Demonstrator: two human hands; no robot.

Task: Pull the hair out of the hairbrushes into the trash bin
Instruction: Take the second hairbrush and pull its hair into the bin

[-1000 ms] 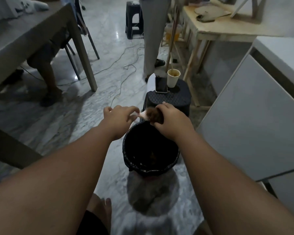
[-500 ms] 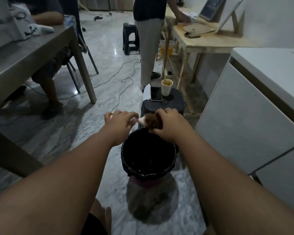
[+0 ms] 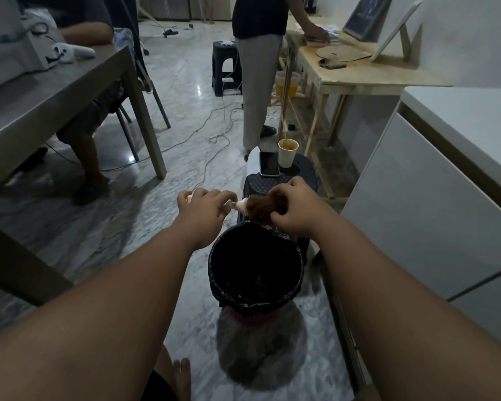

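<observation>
So there's a black stool [image 3: 308, 170] on the marble floor with a phone [image 3: 269, 164] lying flat on top and a paper cup [image 3: 287, 153] right beside it, with a stick poking out of the cup. Just behind the stool someone in light trousers [image 3: 258, 82] is standing at a wooden table [image 3: 359, 73]. To the stool's right is a white cabinet [image 3: 431, 198]. Well off to its left is a grey table [image 3: 55, 94], and cables [image 3: 214, 131] trail across the floor behind it.

left hand [image 3: 204, 211] gripping hairbrush [image 3: 241, 204] handle, right hand [image 3: 294, 211] pinching hair [image 3: 262, 205], above trash bin [image 3: 214, 285]
</observation>
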